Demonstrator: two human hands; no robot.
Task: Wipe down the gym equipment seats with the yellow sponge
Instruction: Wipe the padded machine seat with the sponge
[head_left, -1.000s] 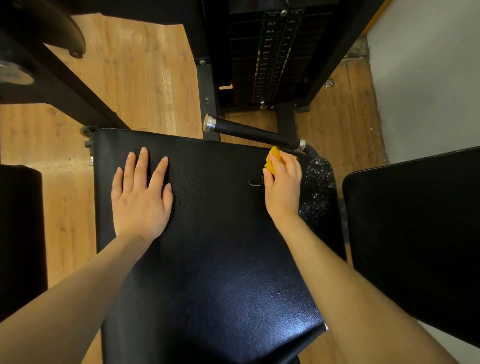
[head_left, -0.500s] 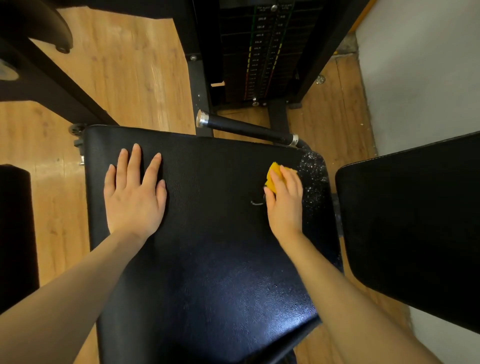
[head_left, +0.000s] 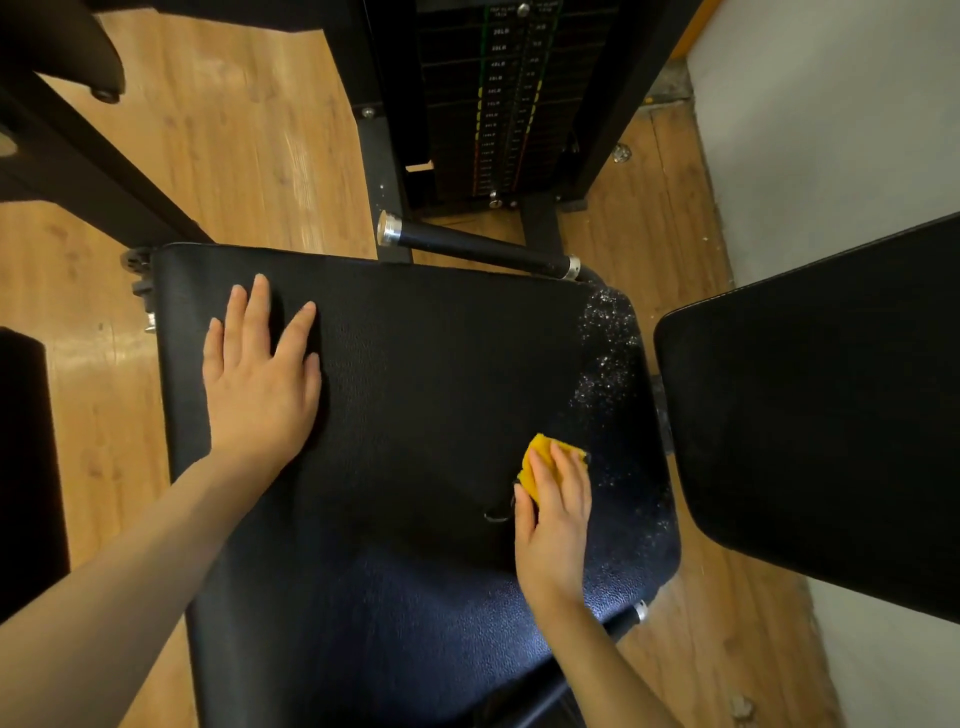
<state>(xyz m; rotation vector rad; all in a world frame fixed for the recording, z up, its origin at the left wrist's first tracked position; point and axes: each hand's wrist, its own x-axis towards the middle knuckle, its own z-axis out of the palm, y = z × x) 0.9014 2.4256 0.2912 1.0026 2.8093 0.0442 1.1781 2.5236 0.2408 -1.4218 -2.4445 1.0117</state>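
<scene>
Both hands (head_left: 260, 379) (head_left: 553, 519) pressed flat — arms outstretched.

Yellow sponge (head_left: 540, 462); black pebbled seat (head_left: 415, 415), white flecks, perhaps spray; tan wood-grain floor (head_left: 249, 145).

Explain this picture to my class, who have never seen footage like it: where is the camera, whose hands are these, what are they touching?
The camera sits on a person's head and looks down, so the two arms are the wearer's own. No robot is involved. Below is a black padded gym seat. The left hand lies flat on it, fingers straight. The right hand presses a yellow sponge onto the seat, near a patch of white droplets. Beyond the seat are a black handle bar and a stack of weight plates. Another black pad is on the right.
</scene>
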